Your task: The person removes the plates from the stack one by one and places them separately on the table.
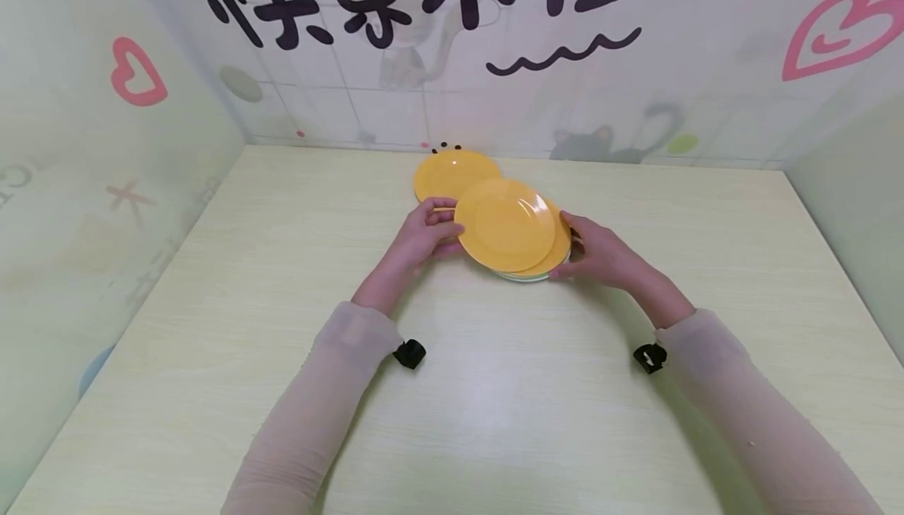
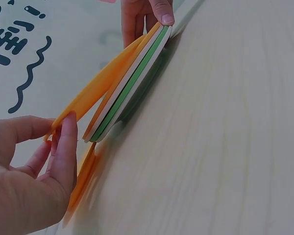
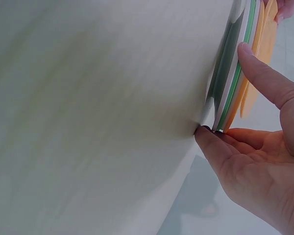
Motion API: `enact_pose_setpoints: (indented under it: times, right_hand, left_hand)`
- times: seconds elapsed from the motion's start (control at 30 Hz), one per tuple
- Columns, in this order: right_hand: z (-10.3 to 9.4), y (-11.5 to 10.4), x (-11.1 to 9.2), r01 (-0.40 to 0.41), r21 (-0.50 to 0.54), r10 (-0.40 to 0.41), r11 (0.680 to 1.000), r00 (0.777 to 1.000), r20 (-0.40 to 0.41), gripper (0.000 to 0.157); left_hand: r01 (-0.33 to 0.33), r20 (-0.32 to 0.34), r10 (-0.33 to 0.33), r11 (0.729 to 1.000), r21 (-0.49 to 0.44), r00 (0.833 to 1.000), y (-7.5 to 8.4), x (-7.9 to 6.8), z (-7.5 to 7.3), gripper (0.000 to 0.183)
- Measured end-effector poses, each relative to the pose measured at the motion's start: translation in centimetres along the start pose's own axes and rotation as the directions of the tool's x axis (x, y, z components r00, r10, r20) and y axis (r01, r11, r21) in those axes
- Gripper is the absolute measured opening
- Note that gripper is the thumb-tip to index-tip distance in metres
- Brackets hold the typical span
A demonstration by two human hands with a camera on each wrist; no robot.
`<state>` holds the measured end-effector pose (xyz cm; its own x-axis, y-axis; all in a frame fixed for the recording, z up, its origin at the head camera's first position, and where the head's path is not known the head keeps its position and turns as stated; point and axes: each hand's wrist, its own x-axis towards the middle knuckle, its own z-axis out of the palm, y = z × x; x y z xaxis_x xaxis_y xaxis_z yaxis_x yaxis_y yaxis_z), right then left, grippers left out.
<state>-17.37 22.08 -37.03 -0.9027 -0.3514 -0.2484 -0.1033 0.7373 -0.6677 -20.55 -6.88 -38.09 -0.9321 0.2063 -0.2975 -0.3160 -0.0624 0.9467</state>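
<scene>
My left hand point(image 1: 428, 232) pinches the left edge of a yellow-orange plate point(image 1: 504, 224), the top one of a stack. In the left wrist view this plate point(image 2: 95, 85) tilts up at the left edge, apart from the plates below. Under it lie another orange plate point(image 1: 563, 242), white plates and a green plate point(image 2: 132, 81). My right hand point(image 1: 600, 252) holds the stack's right edge; in the right wrist view the thumb point(image 3: 264, 76) lies across the rims, with the other fingers at the edge near the table. One more orange plate point(image 1: 448, 169) lies flat behind, partly covered.
The stack is on a pale wood-grain table point(image 1: 494, 421). A printed back wall point(image 1: 452, 107) with dark lettering stands just behind the plates, with side walls left and right. A black wrist camera point(image 1: 410, 353) is on the left sleeve, another point(image 1: 650, 358) on the right.
</scene>
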Motion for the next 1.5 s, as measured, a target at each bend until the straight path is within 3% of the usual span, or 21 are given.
enact_pose_setpoints:
  times: [1.5]
  right_hand:
    - [0.0, 0.0, 0.2, -0.015, -0.014, 0.015, 1.000, 1.000, 0.007, 0.104]
  left_hand:
    - [-0.001, -0.045, -0.001, 0.999, -0.048, 0.999, 0.8, -0.2, -1.5, 0.041]
